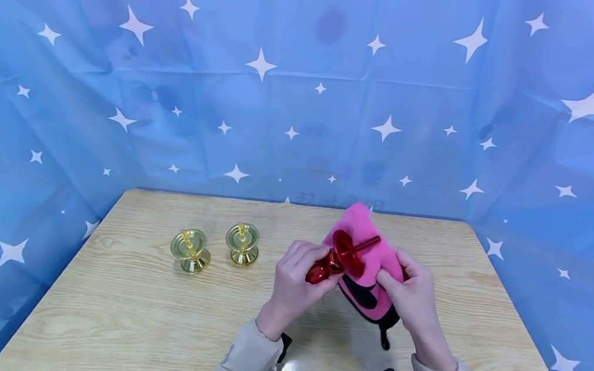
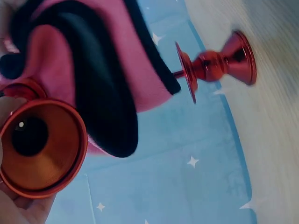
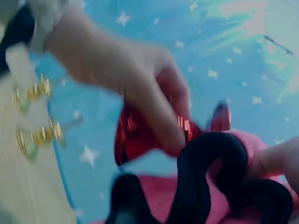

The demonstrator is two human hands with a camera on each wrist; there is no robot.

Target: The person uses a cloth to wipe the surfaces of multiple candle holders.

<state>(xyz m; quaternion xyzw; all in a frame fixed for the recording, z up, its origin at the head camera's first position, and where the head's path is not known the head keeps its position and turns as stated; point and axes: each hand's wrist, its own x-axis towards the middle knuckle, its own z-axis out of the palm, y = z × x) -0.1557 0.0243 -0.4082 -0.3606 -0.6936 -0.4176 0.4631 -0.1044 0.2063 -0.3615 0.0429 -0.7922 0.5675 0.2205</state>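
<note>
Here, a red candlestick point(image 1: 345, 258) lies between left fingers point(image 1: 298, 257).

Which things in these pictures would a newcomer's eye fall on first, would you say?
Probably the shiny red holder in the left hand, set against the pink-and-black cloth item that the right hand grips. Next might come the two gold holders on the table's left side, before the blue starry backdrop.
</note>
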